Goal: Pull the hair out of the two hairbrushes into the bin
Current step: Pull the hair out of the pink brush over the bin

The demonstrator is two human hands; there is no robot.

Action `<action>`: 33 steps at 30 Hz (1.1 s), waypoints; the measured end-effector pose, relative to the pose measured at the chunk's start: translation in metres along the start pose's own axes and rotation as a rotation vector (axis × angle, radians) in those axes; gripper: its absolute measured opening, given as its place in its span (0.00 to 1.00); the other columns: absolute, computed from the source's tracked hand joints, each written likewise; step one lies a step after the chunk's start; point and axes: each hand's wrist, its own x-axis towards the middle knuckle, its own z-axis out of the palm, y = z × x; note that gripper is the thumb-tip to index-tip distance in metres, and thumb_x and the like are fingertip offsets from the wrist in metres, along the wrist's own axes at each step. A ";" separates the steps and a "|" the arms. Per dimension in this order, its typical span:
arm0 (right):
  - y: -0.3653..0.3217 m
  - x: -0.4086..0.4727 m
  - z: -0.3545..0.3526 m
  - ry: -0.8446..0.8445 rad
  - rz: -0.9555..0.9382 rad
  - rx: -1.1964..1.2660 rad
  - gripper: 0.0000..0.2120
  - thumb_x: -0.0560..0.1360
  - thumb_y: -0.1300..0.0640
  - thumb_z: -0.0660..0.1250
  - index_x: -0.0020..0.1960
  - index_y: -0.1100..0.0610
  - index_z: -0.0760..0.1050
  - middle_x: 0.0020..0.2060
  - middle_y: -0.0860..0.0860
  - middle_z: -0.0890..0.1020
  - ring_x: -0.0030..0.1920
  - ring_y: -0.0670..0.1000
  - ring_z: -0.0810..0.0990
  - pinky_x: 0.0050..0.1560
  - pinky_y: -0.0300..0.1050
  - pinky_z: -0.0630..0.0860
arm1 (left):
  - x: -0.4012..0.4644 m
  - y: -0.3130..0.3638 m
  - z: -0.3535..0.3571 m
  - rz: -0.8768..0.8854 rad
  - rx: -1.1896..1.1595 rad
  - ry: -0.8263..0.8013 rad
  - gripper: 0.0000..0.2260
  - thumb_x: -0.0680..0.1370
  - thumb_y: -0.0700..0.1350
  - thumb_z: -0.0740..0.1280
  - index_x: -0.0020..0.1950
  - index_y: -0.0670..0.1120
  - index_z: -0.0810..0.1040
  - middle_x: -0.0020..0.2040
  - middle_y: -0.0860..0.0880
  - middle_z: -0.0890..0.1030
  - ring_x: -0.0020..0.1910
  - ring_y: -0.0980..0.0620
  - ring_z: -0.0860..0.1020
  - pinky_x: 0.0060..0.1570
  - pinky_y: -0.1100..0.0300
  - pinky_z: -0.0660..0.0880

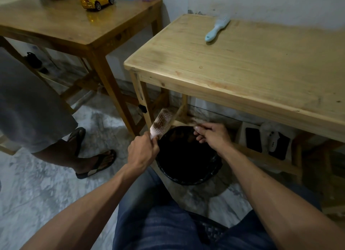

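My left hand [142, 150] is wrapped around the handle of the pink hairbrush [162, 122], fingers curled tight on it, so that the head tilts up and away from me just left of the bin [188, 156]; I judge this angle keeps the bristles facing my other hand and any loosened hair falling toward the opening. A dark patch of hair sits low in the bristles, near my grip; the upper bristles look pale, though blur keeps me from saying they are free of hair. To the right of the brush, my right hand [211, 135] hovers over the far rim of the bin, fingers bent inward and tips drawn together; they seem to pinch a small wisp of hair, but I cannot tell for certain, since the tips are small and soft in focus. A brownish tuft shows just beyond those fingers, at the bin's far edge. The bin's inside is black, and what lies in it cannot be made out. Far beyond my right hand, on the pale wooden table [261, 78], lies the blue hairbrush [217, 28], bristles turned away, so its hair is hidden.
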 end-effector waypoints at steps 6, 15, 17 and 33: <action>0.007 0.003 -0.001 -0.070 0.109 -0.150 0.15 0.78 0.63 0.70 0.64 0.63 0.79 0.44 0.51 0.84 0.34 0.46 0.81 0.33 0.38 0.79 | -0.001 0.002 0.004 0.030 -0.029 -0.018 0.11 0.82 0.51 0.61 0.48 0.44 0.75 0.35 0.47 0.78 0.31 0.46 0.76 0.33 0.52 0.74; -0.014 -0.001 0.009 -0.164 0.097 0.026 0.13 0.76 0.53 0.73 0.58 0.57 0.81 0.47 0.54 0.85 0.29 0.45 0.78 0.26 0.36 0.74 | -0.012 0.016 0.008 0.259 0.109 -0.030 0.13 0.84 0.53 0.58 0.58 0.45 0.75 0.39 0.47 0.81 0.33 0.45 0.80 0.36 0.46 0.80; -0.010 0.001 0.009 -0.145 0.062 -0.014 0.07 0.78 0.57 0.71 0.53 0.61 0.82 0.40 0.54 0.84 0.29 0.45 0.77 0.27 0.34 0.74 | -0.011 0.016 0.007 0.252 0.102 -0.020 0.13 0.83 0.53 0.59 0.57 0.45 0.75 0.39 0.47 0.81 0.33 0.45 0.80 0.36 0.46 0.80; 0.000 0.003 -0.006 -0.154 0.172 -0.390 0.18 0.74 0.54 0.74 0.62 0.51 0.75 0.53 0.50 0.81 0.41 0.49 0.83 0.34 0.42 0.77 | -0.004 0.001 0.005 0.141 0.030 -0.079 0.10 0.83 0.50 0.61 0.54 0.44 0.76 0.38 0.47 0.80 0.32 0.47 0.79 0.36 0.48 0.80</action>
